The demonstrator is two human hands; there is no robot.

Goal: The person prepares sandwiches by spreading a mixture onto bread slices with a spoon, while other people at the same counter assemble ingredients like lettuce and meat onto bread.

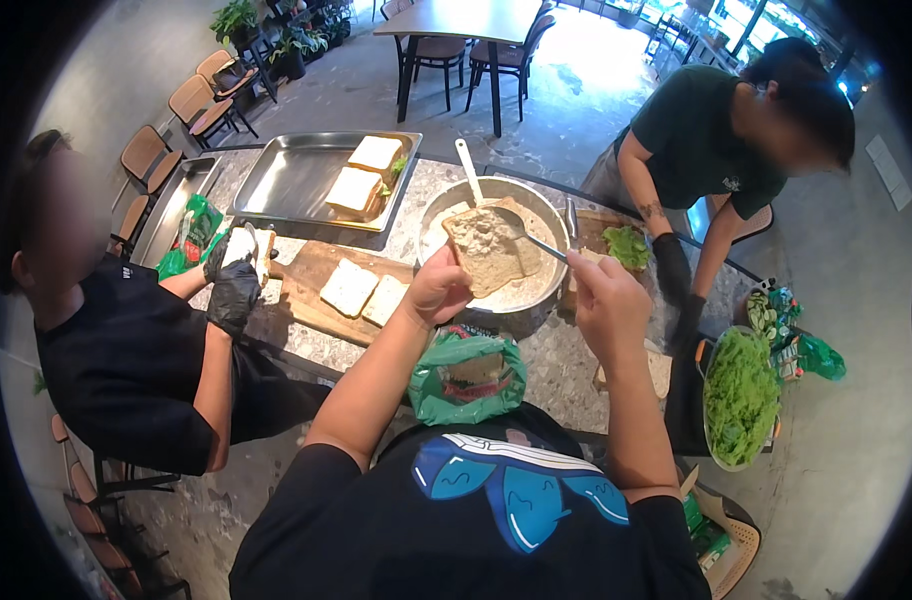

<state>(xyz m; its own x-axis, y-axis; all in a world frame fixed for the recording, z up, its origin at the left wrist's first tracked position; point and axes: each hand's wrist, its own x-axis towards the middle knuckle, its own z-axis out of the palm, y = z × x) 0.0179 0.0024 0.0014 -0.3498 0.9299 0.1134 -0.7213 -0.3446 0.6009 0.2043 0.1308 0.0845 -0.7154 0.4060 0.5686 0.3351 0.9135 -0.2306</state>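
Observation:
In the head view my left hand point(442, 286) holds a slice of bread point(493, 274) by its near left edge, above a wide metal pan point(561, 225). A pale, chunky spread point(482, 236) covers much of the slice. My right hand point(609, 304) grips the handle of a metal spoon point(547, 249), whose bowl rests at the spread on the bread. Below the slice, the pan holds more of the creamy mixture point(534, 277). A white-handled utensil point(467, 165) leans out over the pan's far rim.
A green bread bag point(467, 375) lies against my body. Bread slices point(348, 286) sit on a wooden board point(313, 277); stacked sandwiches point(354, 191) stand in a steel tray point(294, 180). Gloved co-workers flank me. At right are lettuce point(627, 247) and a bowl of shredded greens point(737, 405).

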